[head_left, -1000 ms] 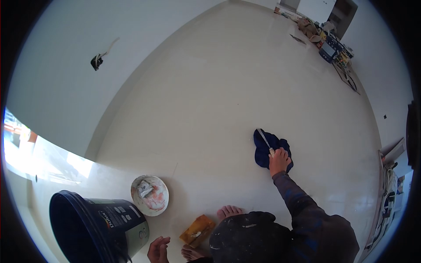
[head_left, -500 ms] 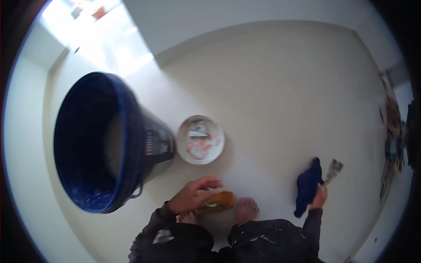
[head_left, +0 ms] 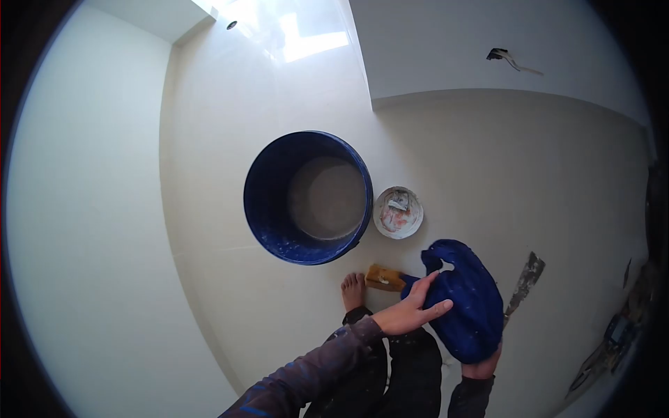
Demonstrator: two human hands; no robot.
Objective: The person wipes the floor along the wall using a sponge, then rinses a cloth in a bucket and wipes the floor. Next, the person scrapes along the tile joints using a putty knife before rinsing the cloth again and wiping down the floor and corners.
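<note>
My right hand (head_left: pixel 490 364) is closed at the lower end of a blue cloth (head_left: pixel 468 306), partly hidden behind it. A putty knife (head_left: pixel 525 282) with a smeared blade sticks up from that same hand. The cloth bulges into a rounded shape, with a small gap near its upper left edge. My left hand (head_left: pixel 411 312) reaches across to the cloth's left side, thumb stretched out and fingers extended against it. An orange-brown sponge-like block (head_left: pixel 384 278) lies on the floor by my bare foot, partly behind the cloth.
A large blue bucket (head_left: pixel 259 209) with greyish contents stands ahead of me. Touching its right side is a small white tub (head_left: pixel 398 233) with smeared residue. Walls rise at left and back; wires (head_left: pixel 512 61) poke from one. Assorted items (head_left: pixel 617 334) lie at far right.
The view has shifted, now looking down into the bucket. My right hand has brought the cloth and putty knife inward, and my left hand has moved from above the block to the cloth.
</note>
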